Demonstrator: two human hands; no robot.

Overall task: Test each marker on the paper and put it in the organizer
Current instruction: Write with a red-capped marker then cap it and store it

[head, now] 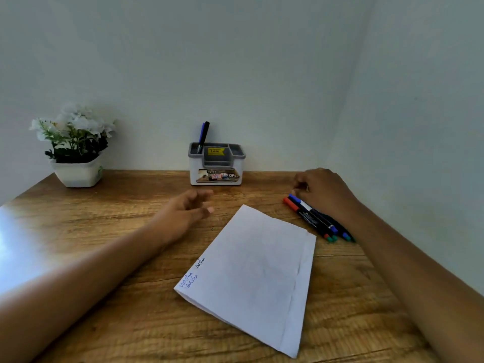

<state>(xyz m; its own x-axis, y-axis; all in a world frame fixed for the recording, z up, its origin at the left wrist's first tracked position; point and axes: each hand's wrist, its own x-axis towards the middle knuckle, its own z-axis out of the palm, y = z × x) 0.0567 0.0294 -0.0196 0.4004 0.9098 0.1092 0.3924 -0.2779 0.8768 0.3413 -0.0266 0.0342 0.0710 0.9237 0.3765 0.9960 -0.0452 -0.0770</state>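
Head view: right hand [323,191] covers the markers' [311,218] far ends.

Two hands [188,208], one paper [256,271].

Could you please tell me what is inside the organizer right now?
Two markers, one black and one blue, stand in the organizer's left compartment. The compartment floors are hidden by its walls.

A white pot [77,174] of white flowers [74,124] with green leaves stands at the far left corner of the wooden worktop [131,323], close to the pale wall [235,61]. A bright patch of glare lies on the worktop's left edge, below the pot.
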